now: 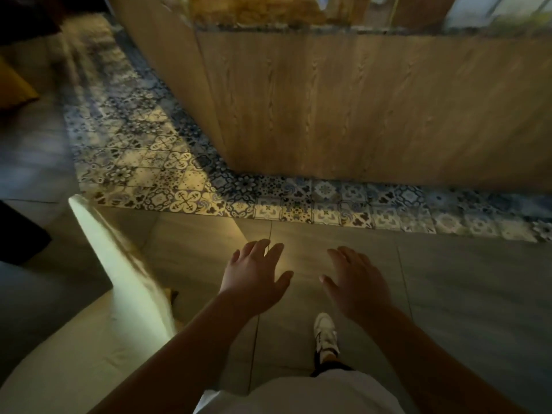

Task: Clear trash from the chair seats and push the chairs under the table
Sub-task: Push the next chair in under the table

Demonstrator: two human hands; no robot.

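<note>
Chair [89, 339] at left, grey floor tiles [448, 294], patterned tile strip [298, 201], wooden counter [358, 109], both hands' fingers spread, empty

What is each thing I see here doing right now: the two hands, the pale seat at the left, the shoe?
Left hand: open, fingers spread, holding nothing, above the grey floor tiles.
Right hand: open, fingers relaxed, holding nothing.
Cream upholstered seat: at the lower left, untouched; no trash visible on the part shown.
White sneaker: on the grey tiles, toe pointing forward.
Wooden panelled counter: upright, standing on patterned blue tiles.
</note>
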